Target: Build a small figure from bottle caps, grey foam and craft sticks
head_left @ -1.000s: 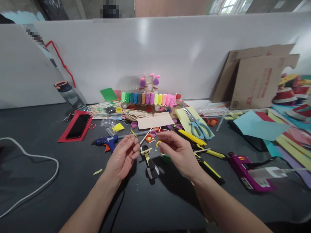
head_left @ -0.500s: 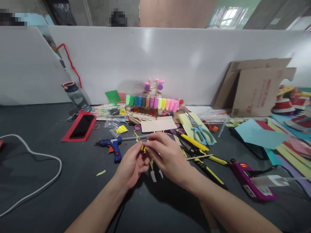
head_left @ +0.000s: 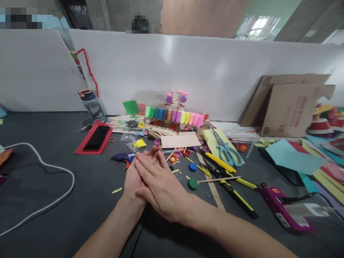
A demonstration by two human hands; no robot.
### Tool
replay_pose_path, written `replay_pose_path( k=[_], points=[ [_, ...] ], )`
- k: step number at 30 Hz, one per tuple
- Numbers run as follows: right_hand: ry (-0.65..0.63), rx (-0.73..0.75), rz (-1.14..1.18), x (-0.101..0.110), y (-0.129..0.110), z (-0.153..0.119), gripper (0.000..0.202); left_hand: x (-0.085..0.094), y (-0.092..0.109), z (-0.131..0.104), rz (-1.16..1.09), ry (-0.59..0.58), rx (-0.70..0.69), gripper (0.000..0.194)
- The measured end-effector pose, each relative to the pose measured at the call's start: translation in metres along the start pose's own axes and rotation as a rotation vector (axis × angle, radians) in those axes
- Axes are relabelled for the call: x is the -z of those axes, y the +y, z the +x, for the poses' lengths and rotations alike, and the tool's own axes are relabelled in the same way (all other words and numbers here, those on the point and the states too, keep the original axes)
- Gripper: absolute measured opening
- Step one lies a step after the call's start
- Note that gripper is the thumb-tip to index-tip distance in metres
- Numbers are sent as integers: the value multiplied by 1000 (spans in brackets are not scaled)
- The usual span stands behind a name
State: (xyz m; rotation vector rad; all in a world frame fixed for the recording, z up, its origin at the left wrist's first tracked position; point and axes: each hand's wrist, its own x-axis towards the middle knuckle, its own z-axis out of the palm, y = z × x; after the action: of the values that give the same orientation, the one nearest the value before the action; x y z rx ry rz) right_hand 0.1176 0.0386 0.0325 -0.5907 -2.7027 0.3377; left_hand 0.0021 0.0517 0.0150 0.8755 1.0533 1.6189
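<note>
Observed right hand laid flat across left hand, palm to palm and touching, above the counter. Noted fingers nearly straight and close together, with no visible gap between palms. Cannot tell of anything held there; if present, hidden wholly between the palms. Judged as a press or rub. For a good result, press lightly and evenly, use short, steady strokes, keep fingers relaxed, and pause now and then to part the palms and check. Avoid leaning on one edge, with likely lopsided results for anything soft. Saw glue gun just beyond left hand, partly hidden by it; keep clear of its nozzle, possibly hot. Recorded yellow packet beyond the glue gun, blue cap and green cap right of right hand, stick with one end at green cap, and pliers farther right. Logged yellow scrap left of left hand. Suggest working low, for easy recovery of any dropped piece.
</note>
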Motion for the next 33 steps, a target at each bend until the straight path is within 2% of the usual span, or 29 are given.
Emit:
replay_pose_path(
  k=[4,8,10,14,19,21,26,28,31,33],
  points=[
    [20,133,69,0,-1,-6,68,-1,8,3,-410,172,222,35],
    [20,51,64,2,-1,-7,59,-6,11,6,-661,286,398,36],
    [12,26,40,2,-1,-11,56,-6,16,7,-746,336,430,40],
    [79,125,2,-3,-4,-19,52,-1,28,10,-865,409,413,45],
    [166,99,-59,-9,4,-9,47,-2,24,8,-868,404,506,40],
    [216,94,-72,-11,9,-6,41,-4,21,9,-860,410,494,42],
    [373,237,25,-11,10,-10,27,-4,17,11,-792,403,409,44],
    [384,181,148,-4,9,-12,20,-2,15,12,-725,401,361,38],
    [413,9,325,12,12,-19,11,5,15,14,-609,377,238,28],
    [454,-95,398,23,17,-25,10,12,15,17,-544,355,155,30]
  ],
)
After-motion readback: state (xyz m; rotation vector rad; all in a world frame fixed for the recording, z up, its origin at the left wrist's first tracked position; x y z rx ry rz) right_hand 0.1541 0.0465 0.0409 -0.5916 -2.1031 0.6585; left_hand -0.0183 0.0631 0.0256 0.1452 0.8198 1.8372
